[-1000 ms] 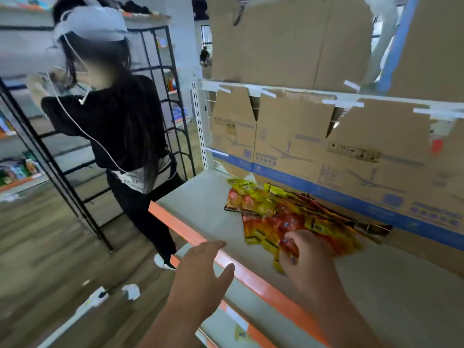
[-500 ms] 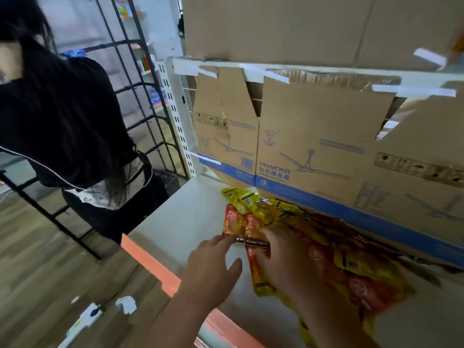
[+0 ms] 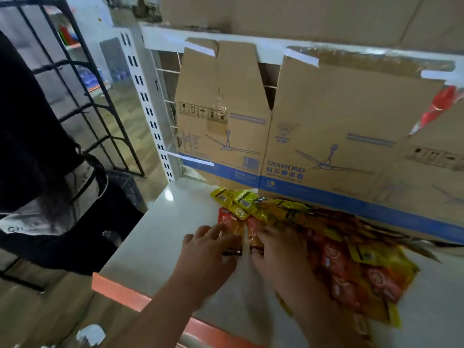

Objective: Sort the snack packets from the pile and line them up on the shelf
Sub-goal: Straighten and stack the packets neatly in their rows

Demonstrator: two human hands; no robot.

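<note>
A person's 2 hands are reaching onto a pale shelf [image 3: 160,247] with an orange front edge [image 3: 118,291]. The left hand [image 3: 208,254] is lying palm down, fingers spread, with its fingertips resting on a red packet [image 3: 227,223] at the left end of the snack pile [image 3: 351,259]; whether it is gripping the packet cannot be told. The right hand [image 3: 281,252] is lying just beside it, fingers bent down onto a second red packet [image 3: 253,234]; a firm grip cannot be confirmed there either. The 2 hands are sitting close together, nearly touching.

The pile of red and yellow packets is spreading from the middle of the shelf toward the right, lying flat and overlapping, with its far edge against the cardboard boxes [image 3: 339,126]. Several yellow packets [image 3: 238,200] are lying at the far left end of the pile, just beyond the fingertips. The boxes are standing upright along the back of the shelf, bearing a blue band, a ceiling-fan drawing and the word DIAMOND.

At the left, another person in dark clothing [image 3: 30,136] is standing beside a black wire rack [image 3: 82,79], on a wooden floor [image 3: 50,305].
</note>
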